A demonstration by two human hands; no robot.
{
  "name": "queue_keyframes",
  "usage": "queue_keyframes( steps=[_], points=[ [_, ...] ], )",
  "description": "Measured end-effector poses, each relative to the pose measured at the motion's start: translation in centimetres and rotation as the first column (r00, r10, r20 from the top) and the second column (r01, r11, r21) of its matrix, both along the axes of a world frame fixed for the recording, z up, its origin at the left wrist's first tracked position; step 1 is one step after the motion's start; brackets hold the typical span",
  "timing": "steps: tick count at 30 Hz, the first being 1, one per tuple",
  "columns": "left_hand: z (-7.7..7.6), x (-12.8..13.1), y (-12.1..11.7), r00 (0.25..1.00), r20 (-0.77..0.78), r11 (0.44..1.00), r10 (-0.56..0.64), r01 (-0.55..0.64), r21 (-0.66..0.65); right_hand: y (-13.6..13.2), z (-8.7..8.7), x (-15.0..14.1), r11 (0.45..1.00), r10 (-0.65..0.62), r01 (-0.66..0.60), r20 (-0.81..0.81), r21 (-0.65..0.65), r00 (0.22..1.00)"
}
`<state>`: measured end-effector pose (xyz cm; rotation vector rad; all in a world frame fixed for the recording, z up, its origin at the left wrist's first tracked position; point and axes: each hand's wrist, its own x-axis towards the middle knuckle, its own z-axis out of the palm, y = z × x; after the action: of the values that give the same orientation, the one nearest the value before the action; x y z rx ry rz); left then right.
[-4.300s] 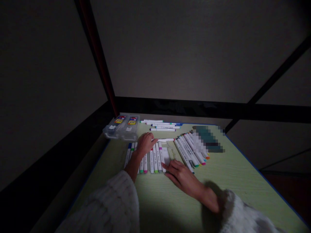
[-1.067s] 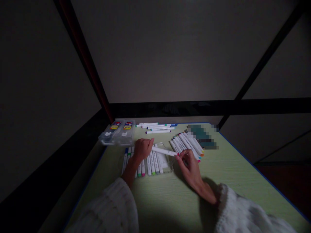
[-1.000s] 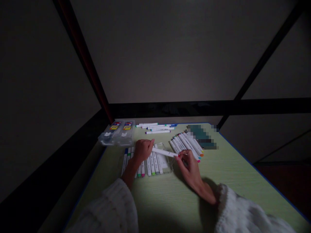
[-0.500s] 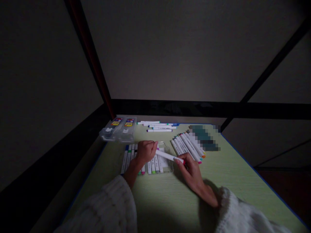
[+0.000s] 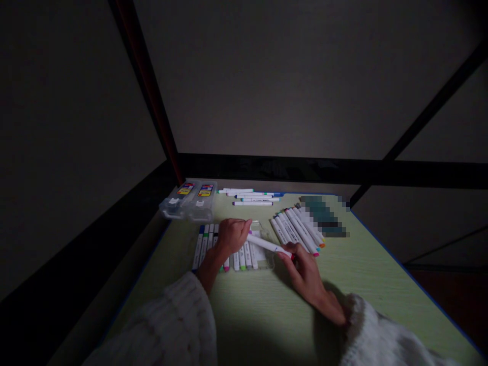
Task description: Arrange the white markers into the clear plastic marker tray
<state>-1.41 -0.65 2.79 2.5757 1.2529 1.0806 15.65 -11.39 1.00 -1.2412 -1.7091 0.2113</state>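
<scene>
A white marker (image 5: 267, 244) with a red end slants between my two hands, above an open clear case (image 5: 269, 262). My right hand (image 5: 305, 272) pinches its red end between thumb and fingers. My left hand (image 5: 232, 236) is closed in a fist round the marker's other end, which the fingers hide. Beneath the left hand, several white markers (image 5: 243, 256) with coloured ends lie side by side in the case. My left hand and wrist cover the middle of that row.
Two clear cases with yellow labels (image 5: 205, 203) stand at the table's back left corner. Loose markers (image 5: 253, 204) lie along the back, and a slanted bunch of markers (image 5: 295, 229) is at the right. Beside it is a blurred-out dark green patch (image 5: 324, 216). A wall rises behind.
The view has shifted slightly, so everything sits a little further right. Both hands keep the same hold on the marker.
</scene>
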Motion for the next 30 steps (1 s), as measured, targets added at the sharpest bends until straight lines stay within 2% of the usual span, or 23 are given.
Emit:
queue_keyframes(
  steps=[3, 7, 14, 20, 25, 30],
  points=[
    [-0.1, 0.2, 0.2, 0.997, 0.065, 0.994, 0.034, -0.027, -0.105, -0.1, 0.2, 0.0, 0.997, 0.005, -0.011, 0.066, 0.081, 0.998],
    [-0.3, 0.3, 0.4, 0.972, 0.229, 0.972, 0.055, 0.001, -0.236, -0.2, 0.3, -0.1, 0.982, 0.031, -0.055, 0.136, 0.181, 0.99],
    [0.1, 0.5, 0.8, 0.881, 0.442, 0.883, 0.168, 0.065, -0.465, -0.1, 0.2, 0.0, 0.961, 0.107, -0.151, 0.191, 0.232, 0.976],
    [-0.1, 0.5, 1.3, 0.787, 0.572, 0.835, 0.23, 0.142, -0.531, -0.2, 0.2, 0.0, 0.949, 0.154, -0.22, 0.277, 0.225, 0.948],
    [-0.5, 0.5, 1.4, 0.633, 0.717, 0.735, 0.292, 0.331, -0.592, -0.3, 0.5, 0.1, 0.95, 0.132, -0.222, 0.359, 0.221, 0.924],
    [-0.5, 0.8, 1.2, 0.521, 0.803, 0.727, 0.29, 0.426, -0.539, -0.2, 0.6, 0.0, 0.954, 0.127, -0.216, 0.369, 0.21, 0.921]
  ],
)
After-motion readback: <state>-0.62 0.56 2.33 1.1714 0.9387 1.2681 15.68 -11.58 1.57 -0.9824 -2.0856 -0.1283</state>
